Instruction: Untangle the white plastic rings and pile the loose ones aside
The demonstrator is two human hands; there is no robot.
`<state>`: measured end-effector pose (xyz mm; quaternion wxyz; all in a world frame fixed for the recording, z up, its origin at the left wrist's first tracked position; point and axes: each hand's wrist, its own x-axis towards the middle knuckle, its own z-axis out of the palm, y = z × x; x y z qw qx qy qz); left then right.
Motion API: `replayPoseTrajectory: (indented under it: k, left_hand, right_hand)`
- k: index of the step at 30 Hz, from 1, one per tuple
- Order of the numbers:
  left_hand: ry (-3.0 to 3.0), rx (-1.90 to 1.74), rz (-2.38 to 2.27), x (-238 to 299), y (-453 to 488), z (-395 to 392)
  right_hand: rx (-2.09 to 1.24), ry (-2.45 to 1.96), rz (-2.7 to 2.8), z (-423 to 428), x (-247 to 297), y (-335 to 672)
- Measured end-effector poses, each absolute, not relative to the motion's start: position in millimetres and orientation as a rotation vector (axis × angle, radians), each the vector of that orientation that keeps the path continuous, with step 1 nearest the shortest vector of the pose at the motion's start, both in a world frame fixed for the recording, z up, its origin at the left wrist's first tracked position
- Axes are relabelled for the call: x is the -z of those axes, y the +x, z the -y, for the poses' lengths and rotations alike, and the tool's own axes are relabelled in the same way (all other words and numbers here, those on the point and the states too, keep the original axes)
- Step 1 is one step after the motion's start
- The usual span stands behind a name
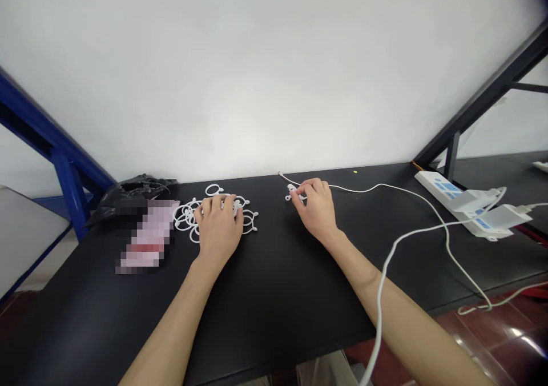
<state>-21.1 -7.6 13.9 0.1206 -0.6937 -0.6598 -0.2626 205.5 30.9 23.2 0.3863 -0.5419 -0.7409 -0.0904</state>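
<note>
A heap of white plastic rings [184, 217] with small knobs lies on the black tabletop, left of the middle. Over it rests my left hand [219, 223], palm down, its fingers slightly apart and touching the rings; part of the heap is hidden beneath. To the right, my right hand [317, 206] has thumb and forefinger pinched at some small white plastic pieces [291, 188] with a little round eye. The fingers partly cover these pieces, so their full shape cannot be made out.
A black plastic bag [128, 189] and a pixelated pink item [152, 229] lie at left. White power strips [440, 187] with adapters sit at right. A white cable [391, 254] loops across my right forearm. Blue frame bars [68, 183] and a white wall [257, 77] bound the table.
</note>
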Motion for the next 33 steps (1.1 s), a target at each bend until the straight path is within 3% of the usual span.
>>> replayPoseTrajectory:
  k: [9, 33]
  left_hand:
    - [-2.47, 0.942, 1.618, -10.8, -1.6, 14.2]
    - [-2.683, 0.768, 1.519, -12.2, -1.8, 15.0]
  right_hand:
    - [-0.376, -1.063, 1.906, -8.2, -24.0, 174.4]
    - [-0.478, -1.31, 1.975, -1.3, -27.4, 170.3]
